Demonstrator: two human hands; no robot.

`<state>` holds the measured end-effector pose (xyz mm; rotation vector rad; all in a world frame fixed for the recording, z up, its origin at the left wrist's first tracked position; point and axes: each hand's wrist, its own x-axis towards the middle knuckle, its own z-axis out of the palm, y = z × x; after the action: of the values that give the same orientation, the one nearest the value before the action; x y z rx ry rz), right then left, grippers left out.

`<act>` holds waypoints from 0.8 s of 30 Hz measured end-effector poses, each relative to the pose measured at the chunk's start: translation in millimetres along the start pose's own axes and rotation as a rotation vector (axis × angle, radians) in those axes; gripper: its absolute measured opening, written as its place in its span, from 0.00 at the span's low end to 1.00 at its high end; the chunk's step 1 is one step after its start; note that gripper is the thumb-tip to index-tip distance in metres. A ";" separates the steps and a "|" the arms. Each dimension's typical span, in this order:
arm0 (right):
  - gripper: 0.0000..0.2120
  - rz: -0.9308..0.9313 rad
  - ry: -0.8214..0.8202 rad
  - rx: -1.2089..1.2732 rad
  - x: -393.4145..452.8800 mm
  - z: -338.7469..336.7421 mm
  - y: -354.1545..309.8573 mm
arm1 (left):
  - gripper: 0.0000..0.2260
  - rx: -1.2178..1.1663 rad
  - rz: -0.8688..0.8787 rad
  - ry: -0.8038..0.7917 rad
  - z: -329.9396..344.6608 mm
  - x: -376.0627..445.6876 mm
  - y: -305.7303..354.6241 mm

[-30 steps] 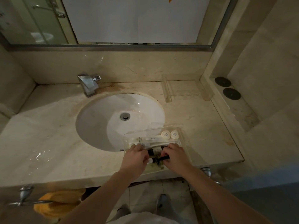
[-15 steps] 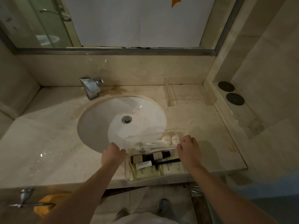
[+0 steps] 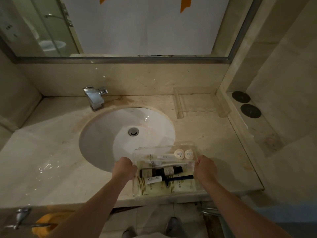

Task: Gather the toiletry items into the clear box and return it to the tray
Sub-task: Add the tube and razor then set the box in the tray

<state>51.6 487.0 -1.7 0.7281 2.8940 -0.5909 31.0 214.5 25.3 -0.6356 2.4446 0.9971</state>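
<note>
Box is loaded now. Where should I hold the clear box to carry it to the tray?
Grip the clear box by its two short end walls, coming in from each side, as the left hand and right hand do: it is wide, open-topped and full.

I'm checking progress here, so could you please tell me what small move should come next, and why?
Probably lift the clear box and carry it back-right to the tray. The left hand and right hand grip its two sides, the toiletries already lie inside, and the tray holds nothing.

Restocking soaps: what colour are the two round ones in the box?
Cream-white round soaps, head view.
</note>
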 end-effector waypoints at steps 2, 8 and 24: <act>0.06 0.014 0.038 0.014 7.5 -5.5 7.5 | 0.06 -0.003 0.021 -0.005 3.8 2.6 14.5; 0.06 0.070 0.086 0.040 44.3 -31.5 29.5 | 0.06 0.006 0.075 -0.005 23.6 11.6 69.3; 0.12 0.261 0.113 0.126 161.5 -71.9 63.5 | 0.07 0.007 0.123 -0.033 81.6 66.8 201.4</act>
<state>-60.7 637.0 12.3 1.1693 2.8111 -0.7239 -117.5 385.5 43.9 -0.4679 2.4817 1.0372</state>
